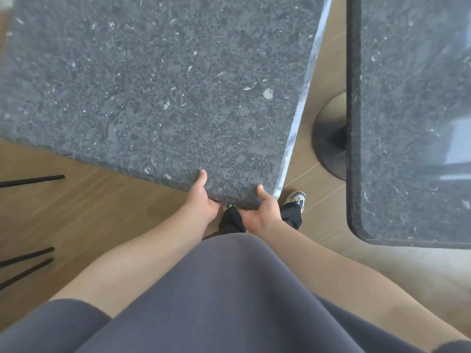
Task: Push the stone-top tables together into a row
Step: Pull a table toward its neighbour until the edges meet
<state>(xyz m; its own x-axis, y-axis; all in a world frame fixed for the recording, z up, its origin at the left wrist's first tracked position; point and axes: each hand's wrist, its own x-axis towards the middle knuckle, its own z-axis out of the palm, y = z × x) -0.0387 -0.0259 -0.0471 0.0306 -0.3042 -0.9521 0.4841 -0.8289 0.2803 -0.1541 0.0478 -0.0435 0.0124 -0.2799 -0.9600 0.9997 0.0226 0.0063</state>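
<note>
Two stone-top tables in my head view; the near table [158,80] runs up and to the left from both hands, its grey speckled slab skewed so that one corner points down at the person; the second table [413,123] stands to the right of the right hand, well apart from it, its long edge running straight up the view.

Left hand [202,200]: it grips the near edge of the near table close to the corner, thumb lying on the top face, fingers gone under the slab and hidden from me. Right hand [263,212]: it grips the same edge just beside the corner, thumb up on the top, fingers likewise tucked beneath and unseen. Both hands sit close together on that one corner, forearms bare.

Gap between the tables: a wedge of wood floor [316,72] shows to the right of the right hand; narrow at the top of the view, wider toward the hands; the slabs do not touch and are not parallel. Round pedestal base [330,138] of the second table rests on the floor in that gap, up and right of the right hand.

Below the hands: a grey shirt [229,289] fills the lower view; a shoe [297,198] on the floor just right of the right hand; thin black chair legs [33,179] far left of the left hand.
</note>
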